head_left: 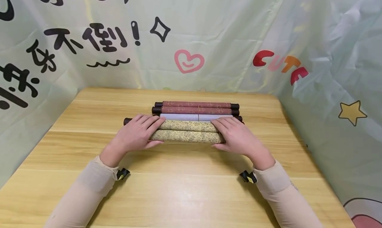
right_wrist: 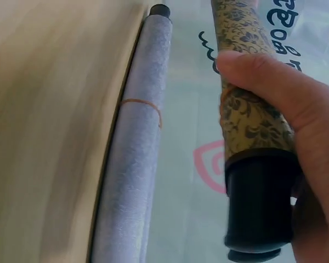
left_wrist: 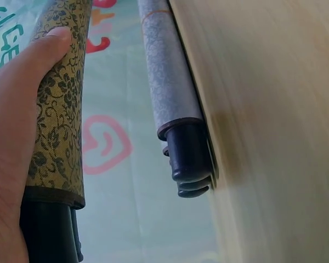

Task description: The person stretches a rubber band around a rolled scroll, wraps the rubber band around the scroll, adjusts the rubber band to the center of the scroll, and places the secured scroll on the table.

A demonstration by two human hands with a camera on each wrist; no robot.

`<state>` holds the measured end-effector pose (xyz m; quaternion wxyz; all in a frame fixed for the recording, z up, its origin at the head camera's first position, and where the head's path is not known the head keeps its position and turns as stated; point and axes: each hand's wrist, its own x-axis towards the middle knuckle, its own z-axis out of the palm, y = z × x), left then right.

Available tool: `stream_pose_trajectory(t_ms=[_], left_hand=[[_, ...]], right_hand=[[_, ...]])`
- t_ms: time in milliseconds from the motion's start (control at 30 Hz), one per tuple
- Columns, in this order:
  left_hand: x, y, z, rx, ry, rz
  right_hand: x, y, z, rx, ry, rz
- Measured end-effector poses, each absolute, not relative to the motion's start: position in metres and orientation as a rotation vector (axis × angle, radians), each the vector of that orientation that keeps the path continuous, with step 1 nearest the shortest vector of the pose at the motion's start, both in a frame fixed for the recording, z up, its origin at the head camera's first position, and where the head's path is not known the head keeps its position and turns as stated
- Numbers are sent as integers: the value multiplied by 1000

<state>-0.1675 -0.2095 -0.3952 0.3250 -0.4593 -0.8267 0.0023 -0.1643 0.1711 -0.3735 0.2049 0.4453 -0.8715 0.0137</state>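
Note:
Two rolled scrolls in yellow cloth with a dark floral pattern, the front scroll point(head_left: 186, 136) and the rear scroll point(head_left: 188, 125), lie side by side between my hands. My left hand point(head_left: 138, 132) grips their left end, thumb along the near side. At the right end my right hand point(head_left: 236, 134) holds them the same way. Both wrist views show the yellow cloth point(left_wrist: 63, 126) and a black end knob point(right_wrist: 259, 203) raised off the table. Just beyond is a pale lavender scroll point(head_left: 179, 117) with a thin orange band, partly hidden by the yellow pair.
Behind the lavender scroll, two dark red patterned scrolls point(head_left: 197, 105) with black knobs lie parallel on the wooden table point(head_left: 185, 188). A printed fabric backdrop point(head_left: 226, 29) rises behind the table and along its sides. Small black devices point(head_left: 123, 174) sit at both wrists.

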Motion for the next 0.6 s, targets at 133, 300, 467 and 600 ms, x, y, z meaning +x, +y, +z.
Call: stream_pose_trajectory(t_ms=[133,300,467,600], left_hand=[[-167,-210,-396,-1194,-2172,11],[-167,-212,-394,-1182,-2183,8],[-166,-213,-393,-1158,-2178,7],[-167,-212,-393,-1167,-2176,1]], right_hand=[[-163,172,-372,1211,-2482,82],[-163,178,-368,1186,-2551,119],[-163,182,-365,1149,-2585,121],[-164,181,-366,1141,-2582,76]])
